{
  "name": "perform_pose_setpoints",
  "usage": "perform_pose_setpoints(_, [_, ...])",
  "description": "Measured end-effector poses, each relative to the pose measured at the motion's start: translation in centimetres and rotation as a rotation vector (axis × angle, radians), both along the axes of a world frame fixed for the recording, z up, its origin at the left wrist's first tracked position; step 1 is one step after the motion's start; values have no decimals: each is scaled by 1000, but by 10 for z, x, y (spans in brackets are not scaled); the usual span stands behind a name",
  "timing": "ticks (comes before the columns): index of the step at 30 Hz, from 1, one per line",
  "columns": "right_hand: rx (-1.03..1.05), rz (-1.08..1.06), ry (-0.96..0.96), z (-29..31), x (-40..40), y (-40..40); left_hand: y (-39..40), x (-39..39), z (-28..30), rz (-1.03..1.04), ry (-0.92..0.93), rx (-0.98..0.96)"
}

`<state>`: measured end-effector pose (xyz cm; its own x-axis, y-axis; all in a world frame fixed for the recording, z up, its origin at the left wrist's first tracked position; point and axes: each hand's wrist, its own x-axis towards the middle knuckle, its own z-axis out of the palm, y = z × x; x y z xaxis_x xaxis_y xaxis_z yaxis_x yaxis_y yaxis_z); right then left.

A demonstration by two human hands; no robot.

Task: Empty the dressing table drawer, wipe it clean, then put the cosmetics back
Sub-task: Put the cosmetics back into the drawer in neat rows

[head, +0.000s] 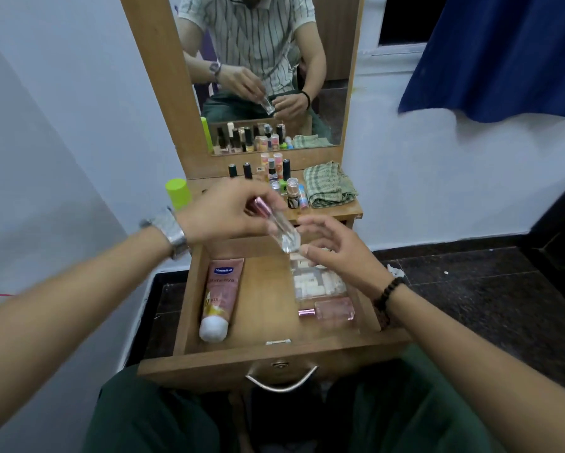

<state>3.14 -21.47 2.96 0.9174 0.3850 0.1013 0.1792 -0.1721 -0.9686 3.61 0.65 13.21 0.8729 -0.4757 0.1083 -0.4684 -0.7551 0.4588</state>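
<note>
The wooden drawer [264,349] is pulled out over my lap. Inside lie a pink lotion tube [220,295] on the left, a clear packet of white pieces [317,282] and a pink perfume bottle [331,309] on the right. My left hand [228,210] holds a clear glass bottle [282,235] with a pink cap by its cap end, tilted above the drawer's back. My right hand [336,253] hovers just right of the bottle's base, fingers relaxed and holding nothing.
On the dressing table top [349,210] stand several small bottles and lipsticks [277,171], a folded green checked cloth [328,184] and a lime-green capped bottle [178,192]. A mirror [264,70] rises behind. A blue curtain [503,53] hangs at the upper right.
</note>
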Motion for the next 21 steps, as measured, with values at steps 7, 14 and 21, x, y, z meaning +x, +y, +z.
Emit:
perform_pose_setpoints(7, [-534, 42, -231, -5, -11, -3, -20, -21, -77, 67, 174, -272])
perform_pose_setpoints(14, [-893, 52, -362, -16, -13, -12, -23, -38, -121, 184, 559, -460])
perform_pose_setpoints(21, [-940, 79, -356, -29, -15, -7, -22, -42, -151, 438, 686, -771])
